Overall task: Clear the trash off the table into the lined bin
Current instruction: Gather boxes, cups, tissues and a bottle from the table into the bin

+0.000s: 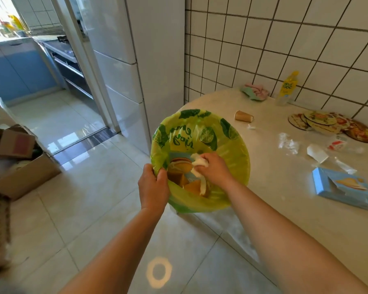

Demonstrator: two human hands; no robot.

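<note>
**Trash going into the lined bin, with more left on the tabletop**

Trash is what the right hand (215,166) carries just now: its fingers are curled around a crumpled white paper wad (197,164), held inside the mouth of the bin (238,166), probably so it drops straight in rather than on the floor. The left hand (153,185) pinches the near-left rim of the green lime-print liner (206,136), thumb inside and fingers outside, which looks meant to keep the bag open and the bin steady. A blue snack box (179,166) already lies at the bottom.

The bin sits at the tabletop's (285,209) left edge, within easy reach of the mess. To the right, near, lies a flattened blue carton (344,190). Farther off are a white paper scrap (317,152), clear plastic wrappers (288,143) and a tipped paper cup (243,116). Against the tiled wall at the far side stand a yellow-labelled bottle (286,89), a bunched cloth (254,91) and a stack of round coasters (319,122). By my judgement, several pieces are still to go.
</note>
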